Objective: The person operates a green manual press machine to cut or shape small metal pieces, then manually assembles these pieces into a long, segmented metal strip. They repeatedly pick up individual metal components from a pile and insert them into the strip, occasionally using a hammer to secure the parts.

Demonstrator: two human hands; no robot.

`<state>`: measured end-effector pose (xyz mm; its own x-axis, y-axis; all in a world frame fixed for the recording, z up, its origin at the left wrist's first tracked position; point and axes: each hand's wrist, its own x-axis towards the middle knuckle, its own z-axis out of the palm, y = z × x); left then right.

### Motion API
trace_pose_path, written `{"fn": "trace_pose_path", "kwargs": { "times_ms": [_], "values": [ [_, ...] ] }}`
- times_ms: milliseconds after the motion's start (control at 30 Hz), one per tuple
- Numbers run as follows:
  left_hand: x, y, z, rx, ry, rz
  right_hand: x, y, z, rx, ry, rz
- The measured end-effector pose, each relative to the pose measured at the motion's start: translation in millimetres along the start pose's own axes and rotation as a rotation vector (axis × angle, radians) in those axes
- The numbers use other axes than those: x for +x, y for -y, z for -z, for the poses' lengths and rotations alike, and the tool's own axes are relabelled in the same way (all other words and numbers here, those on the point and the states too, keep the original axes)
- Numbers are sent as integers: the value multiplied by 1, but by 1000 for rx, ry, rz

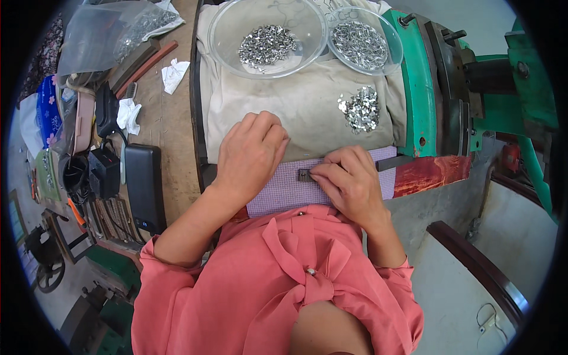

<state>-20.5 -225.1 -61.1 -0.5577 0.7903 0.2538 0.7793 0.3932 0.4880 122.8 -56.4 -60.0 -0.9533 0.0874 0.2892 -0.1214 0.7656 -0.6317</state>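
My right hand has its thumb and fingertips pinched at the right end of a small dark metal block. That block lies on a purple checked cloth at the table's near edge. My left hand is raised over the beige cloth, fingers curled and tips pressed together; anything between them is hidden. Beyond my hands, a loose pile of small shiny metal pieces sits on the beige cloth. Farther back stand a large clear plastic bowl and a smaller one, both holding small silvery metal parts.
A green machine frame with bolts borders the right side, near a flat dark bar. On the wooden tabletop at left are a black power bank, crumpled tissue, a reddish strip and a plastic bag.
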Motion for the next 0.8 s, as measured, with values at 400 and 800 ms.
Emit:
{"fn": "trace_pose_path", "kwargs": {
  "times_ms": [400,800],
  "values": [
    [-4,11,5,-267,88,145,27,-3,-9,-170,-5,44],
    [-1,9,7,-266,128,96,28,-2,-6,-166,34,43]
  ]
}}
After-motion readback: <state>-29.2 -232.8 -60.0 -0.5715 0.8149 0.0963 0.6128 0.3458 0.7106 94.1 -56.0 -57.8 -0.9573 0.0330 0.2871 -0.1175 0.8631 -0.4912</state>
